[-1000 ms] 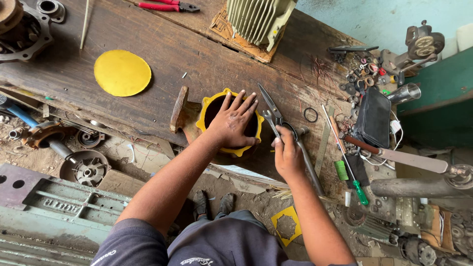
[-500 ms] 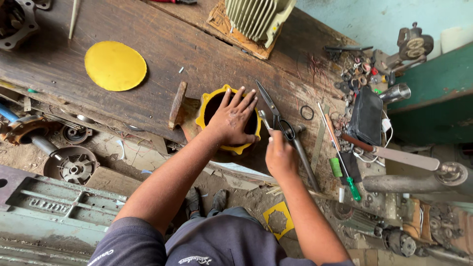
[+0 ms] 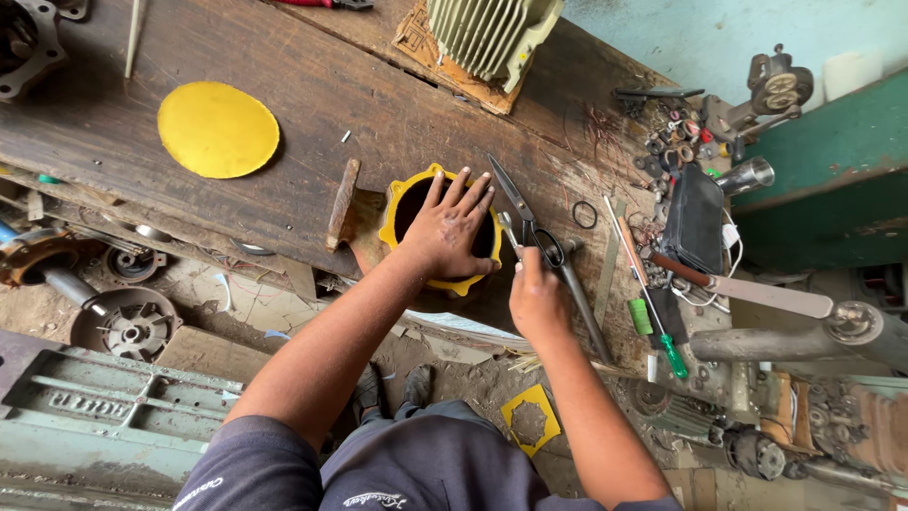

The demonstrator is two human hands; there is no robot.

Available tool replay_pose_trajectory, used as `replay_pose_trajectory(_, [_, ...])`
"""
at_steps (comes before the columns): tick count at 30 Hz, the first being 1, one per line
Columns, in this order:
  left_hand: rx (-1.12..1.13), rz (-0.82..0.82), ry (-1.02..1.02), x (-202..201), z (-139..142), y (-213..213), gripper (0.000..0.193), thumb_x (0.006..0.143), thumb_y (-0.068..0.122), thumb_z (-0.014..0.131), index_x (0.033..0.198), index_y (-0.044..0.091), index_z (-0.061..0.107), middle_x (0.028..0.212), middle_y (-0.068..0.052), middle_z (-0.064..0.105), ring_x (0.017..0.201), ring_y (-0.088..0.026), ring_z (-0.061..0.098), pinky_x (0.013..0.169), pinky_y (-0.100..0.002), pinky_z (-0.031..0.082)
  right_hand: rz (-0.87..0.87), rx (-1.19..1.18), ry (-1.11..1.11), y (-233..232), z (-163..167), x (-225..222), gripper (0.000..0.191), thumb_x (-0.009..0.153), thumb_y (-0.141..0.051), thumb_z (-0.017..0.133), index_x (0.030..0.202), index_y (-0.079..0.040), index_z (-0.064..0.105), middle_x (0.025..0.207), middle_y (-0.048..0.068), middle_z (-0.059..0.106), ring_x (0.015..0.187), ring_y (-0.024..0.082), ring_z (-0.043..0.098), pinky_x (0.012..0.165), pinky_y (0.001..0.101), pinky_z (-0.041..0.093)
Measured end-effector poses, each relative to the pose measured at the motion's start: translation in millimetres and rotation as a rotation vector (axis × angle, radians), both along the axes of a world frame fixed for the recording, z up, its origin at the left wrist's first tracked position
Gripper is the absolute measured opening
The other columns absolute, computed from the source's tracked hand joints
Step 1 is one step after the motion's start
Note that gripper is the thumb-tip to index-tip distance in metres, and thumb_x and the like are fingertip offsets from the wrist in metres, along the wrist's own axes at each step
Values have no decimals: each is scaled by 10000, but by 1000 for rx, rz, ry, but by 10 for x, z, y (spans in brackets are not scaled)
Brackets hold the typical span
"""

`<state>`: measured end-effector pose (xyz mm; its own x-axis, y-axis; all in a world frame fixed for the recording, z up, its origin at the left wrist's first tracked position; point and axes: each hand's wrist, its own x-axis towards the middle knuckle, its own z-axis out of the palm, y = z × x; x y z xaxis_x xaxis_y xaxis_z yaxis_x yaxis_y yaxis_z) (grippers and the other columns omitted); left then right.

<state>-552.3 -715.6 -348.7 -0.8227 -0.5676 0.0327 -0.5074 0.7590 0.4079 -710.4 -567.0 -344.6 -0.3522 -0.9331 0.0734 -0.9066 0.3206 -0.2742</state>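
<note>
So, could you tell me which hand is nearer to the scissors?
Right. The right hand touches the scissors at their handles; the left hand lies beside them, spread flat on the yellow ring.

A repair workshop: scarred wooden workbench, motor housings, scattered screwdrivers.

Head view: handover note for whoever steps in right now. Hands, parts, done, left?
Left hand: spread flat on the yellow sheet covering the round motor housing at the bench edge.
Right hand: fingers at the handles of the scissors lying on the wooden bench; grip unclear.
Done: one yellow disc lies cut, far left.
Left: the sheet on the housing shows a lobed, untrimmed edge.
</note>
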Motion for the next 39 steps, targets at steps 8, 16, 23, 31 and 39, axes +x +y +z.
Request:
replay_pose_trajectory(8, [0, 9, 14, 12, 7, -8, 1228, 726, 797, 644, 1593, 30, 237, 1691, -149, 146, 1561, -368, 68, 1234, -565, 17, 102, -140, 62, 32, 9, -6, 199, 1038, -128, 540, 1234, -98, 533, 808, 264, 716, 702, 467, 717, 554, 549, 553])
replay_pose_trajectory(16, [-7, 5, 13, 15, -6, -14, 1223, 726, 797, 646, 1589, 27, 246, 1693, -149, 147, 1567, -368, 73, 1237, -568, 27, 79, -70, 29, 24, -66, -29, 230, 1015, -129, 552, 1244, -121, 534, 825, 239, 731, 726, 456, 723, 585, 538, 564])
replay_pose_trajectory(23, [-3, 5, 36, 17, -23, -6, 1225, 724, 782, 658, 1592, 19, 249, 1685, -154, 159, 1557, -377, 81, 1230, -578, 27, 137, -181, -36, 38, -55, -57, 217, 1033, -134, 545, 1250, -127, 546, 902, 256, 738, 810, 472, 717, 637, 544, 562])
replay_pose_trajectory(31, [-7, 15, 50, 34, -13, -1, 1216, 723, 780, 662, 1584, 18, 267, 1687, -152, 166, 1564, -376, 82, 1237, -578, 27, 144, -143, -77, 58, -20, -36, 226, 1026, -105, 535, 1246, -59, 557, 1069, 265, 721, 933, 486, 700, 728, 547, 555])
replay_pose_trajectory(39, [-16, 21, 51, 19, -35, -2, 1216, 719, 776, 664, 1583, 18, 268, 1692, -145, 162, 1561, -379, 85, 1234, -576, 39, 110, -183, -91, 24, -172, -160, 239, 1047, -130, 558, 1285, -129, 581, 1012, 220, 738, 938, 444, 716, 742, 515, 559])
